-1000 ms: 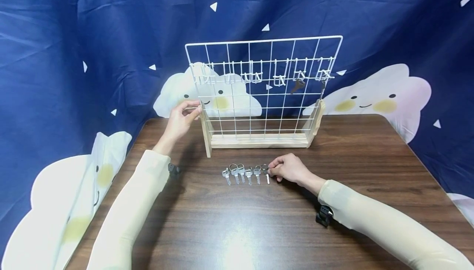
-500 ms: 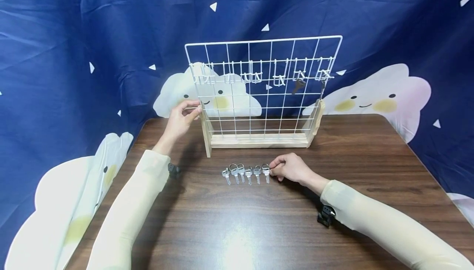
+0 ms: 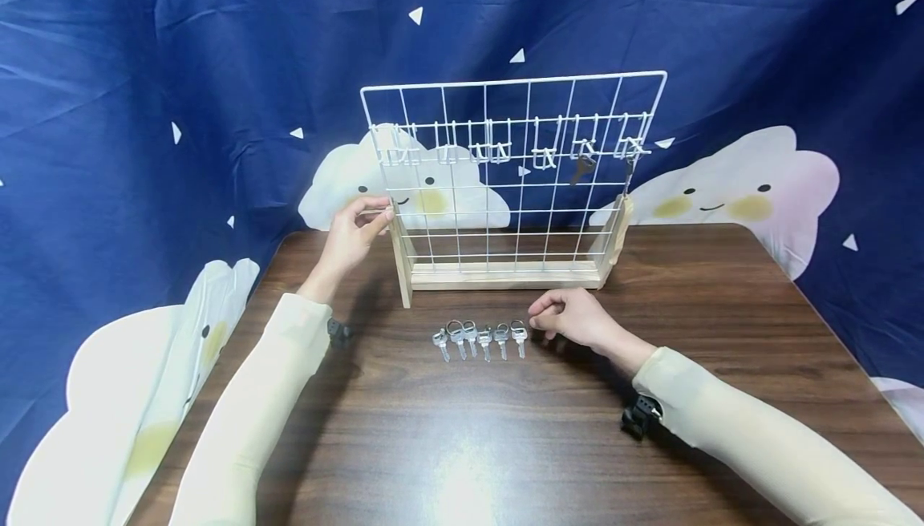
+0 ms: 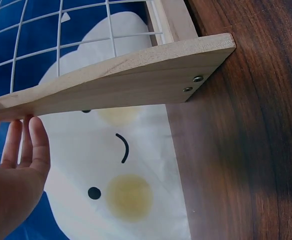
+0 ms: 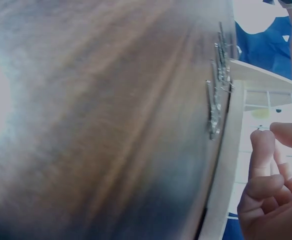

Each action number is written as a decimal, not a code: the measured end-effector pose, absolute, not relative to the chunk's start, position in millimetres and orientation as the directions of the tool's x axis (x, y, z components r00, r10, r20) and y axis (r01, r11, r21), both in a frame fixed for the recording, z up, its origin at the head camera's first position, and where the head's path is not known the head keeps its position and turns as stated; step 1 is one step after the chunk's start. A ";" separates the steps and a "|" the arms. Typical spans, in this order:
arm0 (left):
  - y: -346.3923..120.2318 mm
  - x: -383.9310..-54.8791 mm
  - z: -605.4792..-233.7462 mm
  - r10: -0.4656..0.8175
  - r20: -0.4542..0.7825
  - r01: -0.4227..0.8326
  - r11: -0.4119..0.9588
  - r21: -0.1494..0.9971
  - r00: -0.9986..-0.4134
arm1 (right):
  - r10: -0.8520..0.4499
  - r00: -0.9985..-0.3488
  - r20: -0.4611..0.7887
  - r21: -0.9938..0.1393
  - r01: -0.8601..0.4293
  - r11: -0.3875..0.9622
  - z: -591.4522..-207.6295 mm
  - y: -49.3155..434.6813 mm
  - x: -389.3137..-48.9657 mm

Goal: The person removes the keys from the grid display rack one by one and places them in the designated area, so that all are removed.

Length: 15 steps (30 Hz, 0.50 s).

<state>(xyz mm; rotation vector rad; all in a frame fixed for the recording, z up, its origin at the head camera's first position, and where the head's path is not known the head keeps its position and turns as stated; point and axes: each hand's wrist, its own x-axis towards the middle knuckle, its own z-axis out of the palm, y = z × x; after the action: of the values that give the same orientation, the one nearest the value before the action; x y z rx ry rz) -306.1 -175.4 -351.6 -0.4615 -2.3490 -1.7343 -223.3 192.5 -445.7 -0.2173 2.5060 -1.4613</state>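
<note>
In the head view my left hand holds the left wooden side panel of a white wire grid rack. The left wrist view shows thumb and fingers on opposite sides of that panel's narrow end. Several silver keys with rings lie in a row on the table in front of the rack. Just right of the rightmost key is my right hand, with loosely bent fingers and nothing visible in them. In the right wrist view, its thumb and index fingertips are close together.
White hooks line the grid's upper part. A dark key hangs from one toward the right, and another key from the rightmost. Behind the brown wooden table hangs a blue curtain with cloud prints.
My right hand has let go of the rightmost key, which now lies flat in line with the others, and has drawn slightly back and to the right. My left hand has stayed put.
</note>
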 end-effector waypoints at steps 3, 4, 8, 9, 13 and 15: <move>-175.4 -306.0 -351.3 0.138 0.329 0.356 0.276 0.893 -0.934 | -0.245 -0.964 -0.103 -0.864 -0.035 0.503 -439.1 193.9 -224.3; -175.5 -305.9 -351.2 0.138 0.329 0.356 0.279 0.892 -0.934 | -0.243 -0.965 -0.093 -0.860 -0.045 0.509 -436.5 194.2 -224.7; -175.5 -306.0 -351.1 0.136 0.328 0.353 0.278 0.893 -0.935 | -0.240 -0.969 -0.066 -0.862 -0.066 0.503 -426.5 196.6 -227.2; -175.5 -306.2 -351.2 0.136 0.327 0.353 0.278 0.893 -0.935 | -0.239 -0.969 -0.058 -0.866 -0.070 0.495 -423.9 197.5 -227.9; -175.5 -306.7 -352.0 0.136 0.325 0.351 0.272 0.896 -0.936 | -0.223 -0.975 -0.001 -0.870 -0.109 0.481 -413.9 201.6 -230.6; -175.2 -307.1 -352.4 0.138 0.324 0.350 0.270 0.897 -0.936 | -0.214 -0.976 0.034 -0.862 -0.137 0.487 -409.2 204.8 -232.1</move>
<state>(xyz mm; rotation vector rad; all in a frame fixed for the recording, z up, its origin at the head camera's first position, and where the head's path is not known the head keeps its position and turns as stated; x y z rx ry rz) -307.1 -175.2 -352.4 -0.4576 -2.3531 -1.7359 -232.1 204.8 -409.2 -0.3119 2.6413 -1.5207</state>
